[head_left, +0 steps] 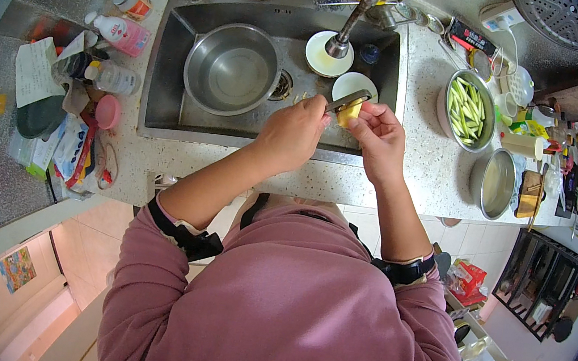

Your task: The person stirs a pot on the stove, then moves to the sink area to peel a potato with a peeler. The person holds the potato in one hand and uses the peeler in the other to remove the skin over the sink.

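Pink sleeves (286, 312); hands peel yellow piece (347, 115) over sink (168, 102).

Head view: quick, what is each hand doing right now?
Left hand: closed on a peeler.
Right hand: closed on a yellow vegetable piece over the sink.

Bright even light, sharp centre, fisheye-bent edges, black corners
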`<state>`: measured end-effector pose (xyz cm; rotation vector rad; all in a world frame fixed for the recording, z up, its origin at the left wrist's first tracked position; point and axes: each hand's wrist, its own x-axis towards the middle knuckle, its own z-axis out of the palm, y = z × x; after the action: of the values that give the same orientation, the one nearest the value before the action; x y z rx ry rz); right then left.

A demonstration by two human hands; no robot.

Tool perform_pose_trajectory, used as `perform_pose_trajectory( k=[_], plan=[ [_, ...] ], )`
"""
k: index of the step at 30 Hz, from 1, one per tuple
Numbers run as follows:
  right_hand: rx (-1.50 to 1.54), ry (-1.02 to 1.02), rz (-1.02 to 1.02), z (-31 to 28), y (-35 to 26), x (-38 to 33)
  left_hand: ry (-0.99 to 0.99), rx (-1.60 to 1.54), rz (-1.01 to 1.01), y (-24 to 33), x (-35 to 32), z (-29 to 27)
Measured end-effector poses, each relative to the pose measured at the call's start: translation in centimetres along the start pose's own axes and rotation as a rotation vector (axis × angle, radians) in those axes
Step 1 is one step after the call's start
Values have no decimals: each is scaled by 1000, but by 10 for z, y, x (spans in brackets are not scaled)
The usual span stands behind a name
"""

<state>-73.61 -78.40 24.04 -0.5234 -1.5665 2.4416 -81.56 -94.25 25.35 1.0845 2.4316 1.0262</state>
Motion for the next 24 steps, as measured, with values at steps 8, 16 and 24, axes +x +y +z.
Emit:
perform_pose_trajectory(
  k=[8, 16, 24],
  plan=[
    [-170, 96, -237, 10, 14, -5, 17, 2, -37, 5, -1, 1],
    [-163, 64, -62, 7, 3, -5, -27, 3, -79, 3, -1, 2],
    [-314, 151, -270, 18, 13, -9, -24, -6, -84, 4, -2, 2]
  ],
)
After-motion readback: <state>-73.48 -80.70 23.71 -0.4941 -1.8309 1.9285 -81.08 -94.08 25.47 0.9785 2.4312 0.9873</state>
